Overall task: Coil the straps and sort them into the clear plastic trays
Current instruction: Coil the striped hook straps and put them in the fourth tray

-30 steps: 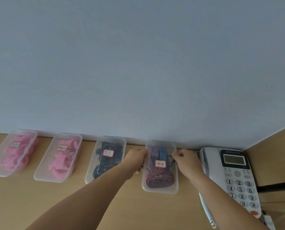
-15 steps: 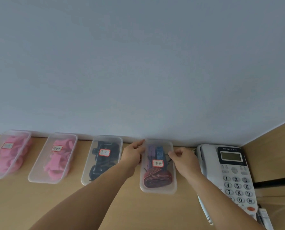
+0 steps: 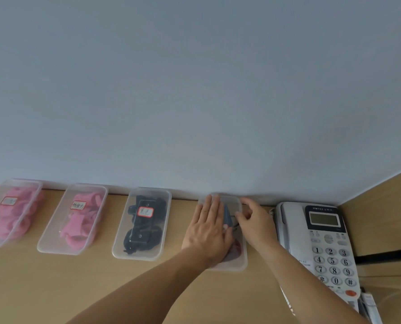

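Note:
Four clear lidded trays stand in a row against the wall. The two on the left, the first pink tray [image 3: 12, 211] and the second pink tray [image 3: 78, 218], hold pink straps. The third tray [image 3: 143, 223] holds black straps. The fourth tray [image 3: 238, 265] holds dark blue and red straps [image 3: 228, 216], mostly hidden. My left hand [image 3: 208, 232] lies flat on this tray's lid, fingers straight. My right hand [image 3: 255, 220] curls its fingers and thumb round the tray's far right rim.
A grey desk telephone [image 3: 323, 242] sits just right of the fourth tray, close to my right forearm. A wooden side panel [image 3: 381, 218] closes off the desk on the right. The wooden desk top [image 3: 54, 288] stretches toward me in front of the trays.
My left hand left the tray's left side and now lies flat on its lid. The right hand stays at the right rim. The tray sits closer to the wall.

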{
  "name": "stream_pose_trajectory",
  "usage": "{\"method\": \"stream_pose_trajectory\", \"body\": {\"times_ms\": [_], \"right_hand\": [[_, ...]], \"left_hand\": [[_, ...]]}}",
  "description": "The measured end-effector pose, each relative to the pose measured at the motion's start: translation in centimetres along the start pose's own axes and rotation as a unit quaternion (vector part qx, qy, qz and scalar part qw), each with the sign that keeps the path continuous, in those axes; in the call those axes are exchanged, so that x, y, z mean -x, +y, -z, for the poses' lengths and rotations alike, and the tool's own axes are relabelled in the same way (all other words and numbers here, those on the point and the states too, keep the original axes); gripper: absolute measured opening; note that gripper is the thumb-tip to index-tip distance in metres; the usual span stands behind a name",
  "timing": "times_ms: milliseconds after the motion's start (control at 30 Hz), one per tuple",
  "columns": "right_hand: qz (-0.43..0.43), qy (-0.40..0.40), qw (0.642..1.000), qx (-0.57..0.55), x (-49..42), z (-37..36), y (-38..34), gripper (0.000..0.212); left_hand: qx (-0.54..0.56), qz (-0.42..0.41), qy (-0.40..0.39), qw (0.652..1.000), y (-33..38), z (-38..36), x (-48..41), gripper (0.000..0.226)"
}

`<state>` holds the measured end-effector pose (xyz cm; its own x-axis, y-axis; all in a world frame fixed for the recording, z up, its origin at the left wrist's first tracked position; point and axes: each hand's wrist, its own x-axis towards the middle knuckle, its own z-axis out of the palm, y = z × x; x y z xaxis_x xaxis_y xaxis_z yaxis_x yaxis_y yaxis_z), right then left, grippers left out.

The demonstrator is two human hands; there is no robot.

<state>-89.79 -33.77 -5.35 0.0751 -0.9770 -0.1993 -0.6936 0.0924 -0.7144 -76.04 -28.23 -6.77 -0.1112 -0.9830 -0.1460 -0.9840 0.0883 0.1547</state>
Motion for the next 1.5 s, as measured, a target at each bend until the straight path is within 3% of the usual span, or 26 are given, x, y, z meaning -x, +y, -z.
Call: {"method": "stream_pose_trajectory", "body": {"times_ms": [233,333,567,667,833,967,1100,1267,1500], "right_hand": [[-0.037,-0.004,0.999,-0.013,-2.2,0.5,0.1,0.015],[-0.070,-0.004,0.996,-0.048,-3.7,0.6,-0.2,0.029],[-0.162,0.016,0.973,-0.161,-4.2,-0.6,0.4,0.034],[-0.138,0.013,0.980,-0.142,-3.7,-0.6,-0.1,0.029],[-0.168,-0.045,0.956,-0.236,0.5,-0.2,1.1,0.012],[-0.174,-0.039,0.953,-0.246,4.0,0.0,2.2,0.015],[-0.139,-0.012,0.974,-0.177,4.1,0.0,1.2,0.019],[-0.167,-0.044,0.952,-0.254,7.6,0.1,2.9,0.017],[-0.154,-0.001,0.963,-0.222,8.2,-0.5,2.5,0.021]], "left_hand": [[-0.011,-0.021,0.003,1.000,-0.1,-0.2,0.2,0.084],[-0.010,-0.021,0.012,1.000,-0.2,-0.1,0.2,0.082],[-0.004,-0.020,0.029,0.999,-0.3,-0.1,-0.1,0.081],[-0.002,-0.018,0.030,0.999,-0.3,-0.1,0.0,0.081],[-0.001,-0.015,0.032,0.999,-0.3,-0.3,0.0,0.072],[-0.005,-0.006,0.030,1.000,-0.4,-0.2,-0.1,0.063],[-0.018,-0.007,0.018,1.000,-0.4,-0.1,-0.1,0.062],[-0.021,-0.008,0.012,1.000,-0.2,0.0,-0.1,0.064],[-0.014,-0.004,0.004,1.000,-0.4,-0.2,-0.4,0.067]]}}
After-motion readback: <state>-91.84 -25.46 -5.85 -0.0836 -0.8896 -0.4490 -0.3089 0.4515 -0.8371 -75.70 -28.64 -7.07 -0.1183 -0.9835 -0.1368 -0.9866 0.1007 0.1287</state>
